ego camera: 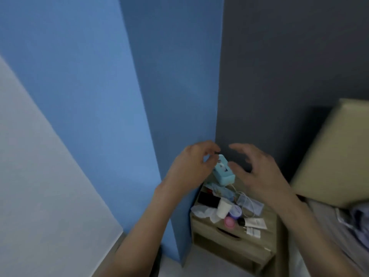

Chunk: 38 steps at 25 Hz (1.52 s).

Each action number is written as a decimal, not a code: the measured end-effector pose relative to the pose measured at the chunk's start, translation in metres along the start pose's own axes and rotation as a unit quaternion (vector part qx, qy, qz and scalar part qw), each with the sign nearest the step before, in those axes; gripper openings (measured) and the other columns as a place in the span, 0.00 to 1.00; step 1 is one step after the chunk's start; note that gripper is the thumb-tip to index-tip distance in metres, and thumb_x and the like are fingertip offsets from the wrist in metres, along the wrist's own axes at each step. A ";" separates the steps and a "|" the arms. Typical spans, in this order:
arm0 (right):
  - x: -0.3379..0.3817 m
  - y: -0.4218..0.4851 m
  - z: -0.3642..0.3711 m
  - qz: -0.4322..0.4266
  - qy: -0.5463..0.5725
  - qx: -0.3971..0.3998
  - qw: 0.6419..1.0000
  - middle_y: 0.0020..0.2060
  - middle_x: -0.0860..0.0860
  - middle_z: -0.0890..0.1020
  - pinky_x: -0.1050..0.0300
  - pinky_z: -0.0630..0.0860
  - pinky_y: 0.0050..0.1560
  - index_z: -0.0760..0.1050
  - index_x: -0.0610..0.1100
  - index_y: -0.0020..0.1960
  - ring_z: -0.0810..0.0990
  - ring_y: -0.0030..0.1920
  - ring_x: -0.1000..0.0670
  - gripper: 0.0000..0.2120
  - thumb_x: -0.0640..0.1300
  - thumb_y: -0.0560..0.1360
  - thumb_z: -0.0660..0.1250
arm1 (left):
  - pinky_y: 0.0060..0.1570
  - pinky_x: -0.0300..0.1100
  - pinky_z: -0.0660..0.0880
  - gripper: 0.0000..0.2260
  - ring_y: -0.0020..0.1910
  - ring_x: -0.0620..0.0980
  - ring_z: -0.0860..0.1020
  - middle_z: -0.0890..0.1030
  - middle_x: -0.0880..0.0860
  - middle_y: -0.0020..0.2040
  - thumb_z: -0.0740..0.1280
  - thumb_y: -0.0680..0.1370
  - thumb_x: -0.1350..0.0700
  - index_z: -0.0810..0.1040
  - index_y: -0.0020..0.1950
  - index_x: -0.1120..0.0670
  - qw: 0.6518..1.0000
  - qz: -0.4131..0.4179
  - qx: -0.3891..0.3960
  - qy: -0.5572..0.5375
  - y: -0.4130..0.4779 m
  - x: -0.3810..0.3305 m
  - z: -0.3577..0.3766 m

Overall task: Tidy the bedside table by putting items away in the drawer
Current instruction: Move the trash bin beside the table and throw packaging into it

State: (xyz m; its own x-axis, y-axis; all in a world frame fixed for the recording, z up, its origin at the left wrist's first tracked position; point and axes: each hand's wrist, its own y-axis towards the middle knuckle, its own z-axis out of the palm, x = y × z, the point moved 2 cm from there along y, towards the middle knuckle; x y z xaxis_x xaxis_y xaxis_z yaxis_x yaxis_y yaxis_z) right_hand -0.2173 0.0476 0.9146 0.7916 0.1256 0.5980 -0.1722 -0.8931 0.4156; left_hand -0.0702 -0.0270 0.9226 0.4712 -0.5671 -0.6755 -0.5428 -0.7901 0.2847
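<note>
The wooden bedside table stands in the corner, cluttered with a teal box at the back, a black item, a white cup, a purple jar, a pink lid, blue face masks, a white sachet and a white plug. Its drawer is closed. My left hand hovers with curled fingers by the teal box's top corner; contact is unclear. My right hand hovers to the box's right, fingers spread, holding nothing.
A blue wall panel runs down close to the table's left side and a dark grey wall stands behind. A beige headboard and the bed with grey bedding are at the right. Crumpled white tissue lies at the table's left edge.
</note>
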 end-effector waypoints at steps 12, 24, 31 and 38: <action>0.131 0.039 0.143 -0.296 0.137 0.283 0.902 0.53 0.58 0.74 0.58 0.71 0.57 0.73 0.48 0.60 0.73 0.53 0.55 0.15 0.46 0.74 0.65 | 0.61 0.48 0.71 0.13 0.60 0.49 0.75 0.79 0.49 0.58 0.60 0.77 0.50 0.76 0.60 0.50 0.903 -0.323 -0.251 0.133 -0.149 0.059 -0.101; 0.038 0.045 0.320 -0.341 0.112 0.459 0.812 0.63 0.45 0.74 0.61 0.62 0.60 0.72 0.42 0.62 0.71 0.63 0.46 0.18 0.40 0.73 0.66 | 0.54 0.31 0.65 0.16 0.62 0.50 0.75 0.77 0.55 0.63 0.61 0.78 0.60 0.73 0.65 0.54 0.754 -0.549 -0.361 -0.015 -0.185 0.190 0.023; -0.062 -0.013 0.463 -0.310 0.182 0.415 0.836 0.55 0.47 0.78 0.54 0.70 0.58 0.74 0.40 0.59 0.76 0.55 0.47 0.16 0.36 0.71 0.67 | 0.61 0.40 0.70 0.16 0.63 0.52 0.74 0.77 0.55 0.63 0.61 0.78 0.59 0.73 0.66 0.55 0.737 -0.563 -0.372 0.027 -0.247 0.339 0.142; -0.235 -0.175 0.659 -0.320 0.034 0.570 0.756 0.64 0.46 0.73 0.56 0.70 0.62 0.66 0.43 0.68 0.72 0.61 0.48 0.22 0.41 0.74 0.64 | 0.64 0.49 0.71 0.21 0.66 0.56 0.71 0.72 0.57 0.68 0.60 0.76 0.61 0.68 0.70 0.57 0.746 -0.616 -0.252 0.034 -0.310 0.492 0.317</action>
State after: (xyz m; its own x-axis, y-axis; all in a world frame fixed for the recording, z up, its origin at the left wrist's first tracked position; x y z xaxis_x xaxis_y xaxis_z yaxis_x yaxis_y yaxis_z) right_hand 0.0132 -0.1104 0.2495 0.4597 0.6770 0.5748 0.8815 -0.4263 -0.2029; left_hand 0.1090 0.0127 0.2867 0.4409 0.6637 -0.6042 0.6524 -0.6993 -0.2921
